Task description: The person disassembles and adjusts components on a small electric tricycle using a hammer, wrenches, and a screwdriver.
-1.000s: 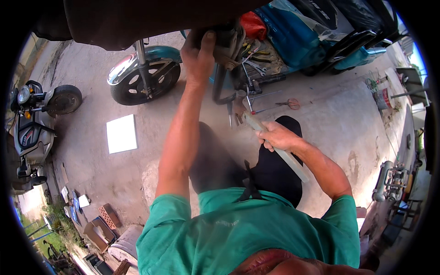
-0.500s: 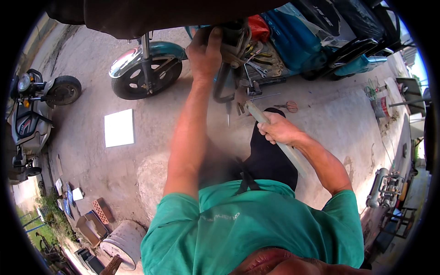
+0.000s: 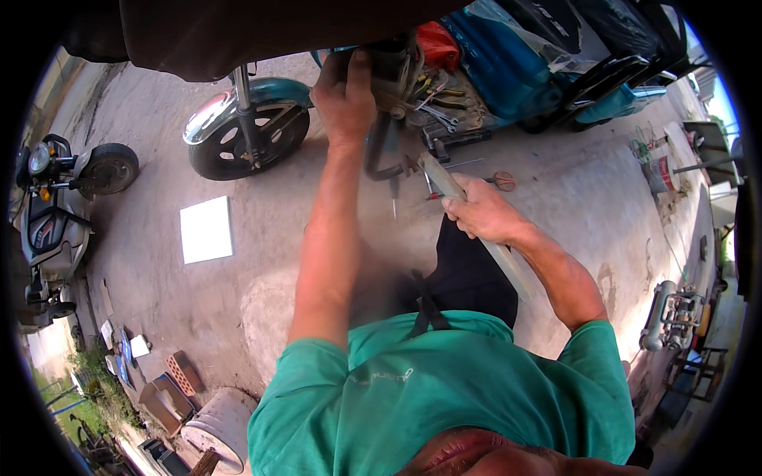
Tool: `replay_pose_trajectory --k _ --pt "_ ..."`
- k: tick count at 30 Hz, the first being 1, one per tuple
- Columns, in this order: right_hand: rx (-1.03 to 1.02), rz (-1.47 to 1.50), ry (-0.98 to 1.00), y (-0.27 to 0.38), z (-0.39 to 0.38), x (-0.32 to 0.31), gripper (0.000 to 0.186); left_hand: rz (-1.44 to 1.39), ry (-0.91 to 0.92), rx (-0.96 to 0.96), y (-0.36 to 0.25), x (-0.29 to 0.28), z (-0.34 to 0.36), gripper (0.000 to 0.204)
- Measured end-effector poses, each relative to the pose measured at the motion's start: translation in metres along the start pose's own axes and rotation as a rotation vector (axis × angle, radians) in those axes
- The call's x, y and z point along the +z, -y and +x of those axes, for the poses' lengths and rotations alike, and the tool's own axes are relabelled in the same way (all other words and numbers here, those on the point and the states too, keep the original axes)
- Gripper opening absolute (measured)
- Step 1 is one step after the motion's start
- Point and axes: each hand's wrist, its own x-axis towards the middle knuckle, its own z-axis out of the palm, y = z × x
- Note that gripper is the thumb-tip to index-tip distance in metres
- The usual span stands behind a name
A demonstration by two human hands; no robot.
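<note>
The front of a teal electric scooter is before me. My left hand is closed on a dark part at its front, with the thumb on top; the fingers are partly hidden. A bent dark metal tube comes down beside that hand. In my right hand is the long pale handle of a hammer, slanting across my right thigh. Its rusty head, slightly blurred, is close to the tube's lower bend; I cannot tell whether they touch. Spanners and pliers lie on the scooter's footboard.
On the concrete are a screwdriver, scissors and a white square panel. The scooter's front wheel stands ahead. Another scooter is at the left, a white bucket near left, and a metal machine part at the right.
The hammer's head has moved up and a little left, toward the tube, with my right hand rising slightly. My left hand keeps its hold. The whole view has shifted a little.
</note>
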Motion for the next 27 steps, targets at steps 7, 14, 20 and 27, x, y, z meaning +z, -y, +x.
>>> replay_pose_trajectory --k 7,14,20,27 --pt "0.029 0.138 -0.024 -0.028 0.0 0.001 0.025 -0.029 -0.037 -0.004 0.003 0.007 0.0 0.037" --pt "-0.117 0.216 -0.367 -0.018 0.011 -0.037 0.043 -0.035 -0.026 -0.044 0.002 0.004 -0.001 0.038" --pt "-0.288 0.618 -0.428 -0.013 0.014 -0.071 0.064 0.006 0.006 -0.058 0.0 0.004 -0.003 0.041" --pt "-0.492 0.735 -0.509 -0.03 0.035 -0.04 0.069 0.004 0.014 -0.038 -0.003 0.004 -0.003 0.043"
